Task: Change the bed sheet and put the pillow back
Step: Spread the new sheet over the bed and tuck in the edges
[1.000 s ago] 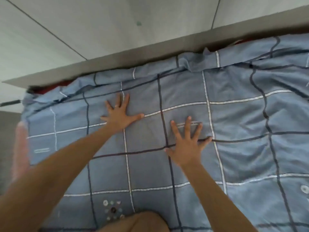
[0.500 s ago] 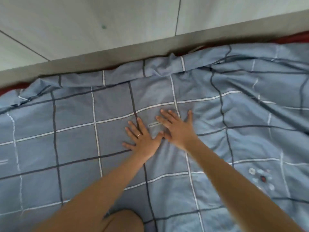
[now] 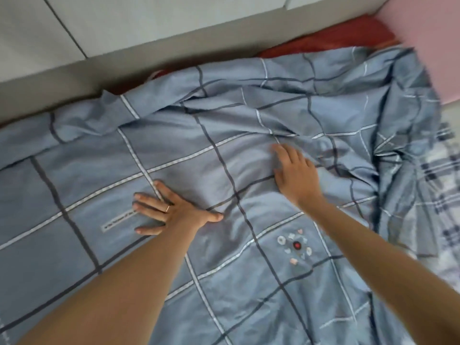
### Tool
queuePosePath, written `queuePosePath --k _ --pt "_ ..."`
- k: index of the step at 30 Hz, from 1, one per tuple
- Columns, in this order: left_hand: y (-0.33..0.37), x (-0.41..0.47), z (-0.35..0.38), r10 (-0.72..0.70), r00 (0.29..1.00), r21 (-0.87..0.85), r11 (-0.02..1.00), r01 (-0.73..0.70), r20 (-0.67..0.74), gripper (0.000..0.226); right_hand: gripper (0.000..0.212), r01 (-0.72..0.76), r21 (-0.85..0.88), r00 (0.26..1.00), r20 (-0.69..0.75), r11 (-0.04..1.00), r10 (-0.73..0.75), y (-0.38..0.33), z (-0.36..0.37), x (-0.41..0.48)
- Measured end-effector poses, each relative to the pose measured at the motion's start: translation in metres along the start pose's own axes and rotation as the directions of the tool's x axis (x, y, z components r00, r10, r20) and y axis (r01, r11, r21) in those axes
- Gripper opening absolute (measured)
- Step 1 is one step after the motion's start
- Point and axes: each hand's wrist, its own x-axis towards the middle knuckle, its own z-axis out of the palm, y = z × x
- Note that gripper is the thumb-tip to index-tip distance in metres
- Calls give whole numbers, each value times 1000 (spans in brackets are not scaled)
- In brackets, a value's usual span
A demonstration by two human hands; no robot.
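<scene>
Across the bed, near to far:

- **Bed sheet** (image 3: pixel 224 158): blue woven cloth, checked with dark and white lines. It lies smooth on the left and is bunched in deep folds at the far right.
- **Left hand** (image 3: pixel 171 212): flat on the sheet near the middle, fingers straight and spread, pressing down and gripping nothing. There is a thin ring (image 3: pixel 167 208) on one finger.
- **Right hand** (image 3: pixel 296 175): farther off and to the right, palm down on the sheet at the edge of the folds. The fingers are extended and their tips are blurred.
- **Stitched motif** (image 3: pixel 295 246): small pale round shapes, near and right of centre.
- **Red cloth** (image 3: pixel 336 38): shows beyond the sheet's far edge, mostly covered.
- **Grey ledge** (image 3: pixel 124 63): hard and straight, running along the far side.
- **Pink block** (image 3: pixel 428 46): far right corner, cut off by the frame, kind unclear.
- **Plaid fabric** (image 3: pixel 443 170): right edge, partly under the sheet.
</scene>
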Motion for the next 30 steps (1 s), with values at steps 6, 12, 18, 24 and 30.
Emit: queuePosePath --k 6,12,18,24,30 --pt "10 -1 -4 -58 998 42 998 57 22 177 76 -601 459 782 168 654 601 48 -33 96" --pt "18 -3 -7 -114 992 43 993 112 61 178 81 -631 335 776 278 700 567 71 -51 164" --pt "20 -8 -12 -132 985 48 991 128 110 177 16 -595 516 766 130 616 630 75 -48 183" --pt "22 -8 -16 -148 975 37 989 143 167 176 13 -439 733 832 114 519 544 69 -74 226" --pt "18 -6 -15 -143 979 28 990 141 144 176 70 -505 402 849 76 763 522 9 -33 188"
